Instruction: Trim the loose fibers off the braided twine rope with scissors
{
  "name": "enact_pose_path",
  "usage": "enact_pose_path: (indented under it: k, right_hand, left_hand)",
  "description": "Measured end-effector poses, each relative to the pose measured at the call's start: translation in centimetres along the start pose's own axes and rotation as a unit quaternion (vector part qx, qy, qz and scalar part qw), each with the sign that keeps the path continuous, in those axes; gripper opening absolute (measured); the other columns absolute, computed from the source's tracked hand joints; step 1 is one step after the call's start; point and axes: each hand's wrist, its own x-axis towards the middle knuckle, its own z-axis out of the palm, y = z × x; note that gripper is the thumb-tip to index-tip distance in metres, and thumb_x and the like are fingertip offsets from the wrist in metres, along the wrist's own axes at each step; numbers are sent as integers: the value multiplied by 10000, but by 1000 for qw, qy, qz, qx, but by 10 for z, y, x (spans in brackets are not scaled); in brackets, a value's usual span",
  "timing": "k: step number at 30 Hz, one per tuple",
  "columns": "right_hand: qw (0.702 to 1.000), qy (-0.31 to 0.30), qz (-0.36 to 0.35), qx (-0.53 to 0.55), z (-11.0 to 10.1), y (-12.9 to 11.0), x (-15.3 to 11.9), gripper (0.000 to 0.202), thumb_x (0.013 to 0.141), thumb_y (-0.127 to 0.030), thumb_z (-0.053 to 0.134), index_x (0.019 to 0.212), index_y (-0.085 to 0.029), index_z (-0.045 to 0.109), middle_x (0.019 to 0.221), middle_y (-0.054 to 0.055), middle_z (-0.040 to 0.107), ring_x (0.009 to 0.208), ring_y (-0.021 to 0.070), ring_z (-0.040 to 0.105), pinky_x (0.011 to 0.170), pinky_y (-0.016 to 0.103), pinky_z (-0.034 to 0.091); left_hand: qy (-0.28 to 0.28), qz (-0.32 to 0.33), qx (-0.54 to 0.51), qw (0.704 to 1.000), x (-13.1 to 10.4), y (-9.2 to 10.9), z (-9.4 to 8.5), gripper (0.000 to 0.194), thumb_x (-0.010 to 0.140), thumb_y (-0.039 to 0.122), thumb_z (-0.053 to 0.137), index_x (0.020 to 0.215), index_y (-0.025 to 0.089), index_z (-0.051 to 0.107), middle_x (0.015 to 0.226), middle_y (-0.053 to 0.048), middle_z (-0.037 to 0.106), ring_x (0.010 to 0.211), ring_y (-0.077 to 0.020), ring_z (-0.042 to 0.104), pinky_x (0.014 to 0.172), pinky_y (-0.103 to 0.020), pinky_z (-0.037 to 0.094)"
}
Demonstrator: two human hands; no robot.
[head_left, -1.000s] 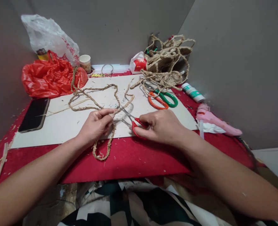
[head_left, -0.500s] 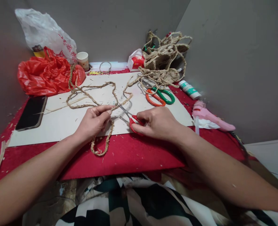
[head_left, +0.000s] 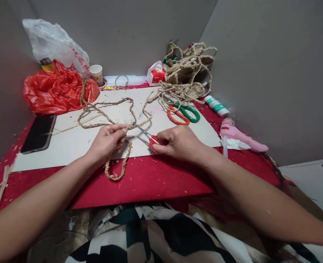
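Observation:
My left hand [head_left: 108,140] pinches a braided straw rope [head_left: 119,174] between thumb and fingers. A loop of the rope droops past the board's front edge, and more of it winds across the white board [head_left: 177,139] behind the hand. Red-handled scissors [head_left: 153,143] are gripped in my right hand [head_left: 177,144], fingers through the handles. Their narrow blades point left and reach the rope just beside my left fingertips. Whether the blades are fully closed is hard to make out.
Larger scissors [head_left: 191,113] with green and orange handles lie behind my right hand, near a heap of braided straw [head_left: 188,73]. A pink glue gun [head_left: 240,136] rests at right. A phone [head_left: 38,133] and red plastic bag [head_left: 54,87] are at left; a paper cup [head_left: 96,75] stands behind.
The view has shifted slightly. Both hands keep nearly the same place, with the scissor blades still at the rope and looking a little closer together.

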Motion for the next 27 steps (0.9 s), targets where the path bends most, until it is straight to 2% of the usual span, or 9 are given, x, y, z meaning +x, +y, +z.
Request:
enact_pose_path:
  k: [7, 10, 13, 19, 23, 27]
  right_hand:
    - [1000, 3, 1, 18, 2, 1, 1, 346, 759, -344, 545, 480, -168, 442, 469, -45, 322, 485, 78, 234, 517, 261, 165]
    - [999, -15, 13, 37, 0, -2, 1, 334, 757, -349, 523, 491, -171, 426, 469, -43, 326, 487, 78, 238, 518, 264, 165]
    - [998, -33, 25, 46, -3, -6, 1, 335, 746, -369, 516, 501, -178, 391, 465, -40, 321, 484, 79, 231, 515, 273, 167]
    - [999, -19, 12, 36, -1, -4, 3, 364, 732, -403, 530, 485, -180, 383, 447, -38, 310, 474, 84, 222, 515, 280, 161]
    - [999, -22, -22, 38, 6, 3, 4, 359, 771, -371, 511, 481, -179, 422, 450, -36, 343, 468, 88, 226, 518, 276, 173]
    - [999, -17, -22, 45, 7, 4, 4, 335, 775, -329, 515, 485, -177, 445, 460, -33, 371, 474, 91, 240, 514, 272, 171]
  left_hand:
    - [-52, -43, -26, 997, 3, -2, -4, 66, 770, 156, 604, 828, 138, 629, 484, 59, 417, 336, -34, 282, 354, -174, 181]
    - [-62, -66, -33, 995, 2, -3, -5, 92, 772, 168, 614, 862, 151, 616, 483, 66, 411, 337, -36, 270, 353, -172, 156]
    - [-73, -60, -34, 995, 0, -3, -5, 132, 781, 199, 627, 908, 161, 617, 476, 72, 402, 347, -37, 271, 368, -169, 156]
    - [-69, -50, -16, 996, 0, -7, -5, 145, 779, 194, 618, 919, 158, 621, 442, 81, 384, 340, -43, 233, 366, -180, 177]
    - [-70, -52, -19, 996, 0, -8, -5, 126, 789, 223, 612, 897, 158, 621, 444, 80, 387, 340, -43, 230, 365, -179, 168]
    - [-69, -47, -26, 996, -1, -6, -6, 157, 786, 249, 628, 905, 148, 615, 459, 80, 400, 341, -38, 239, 367, -176, 171]
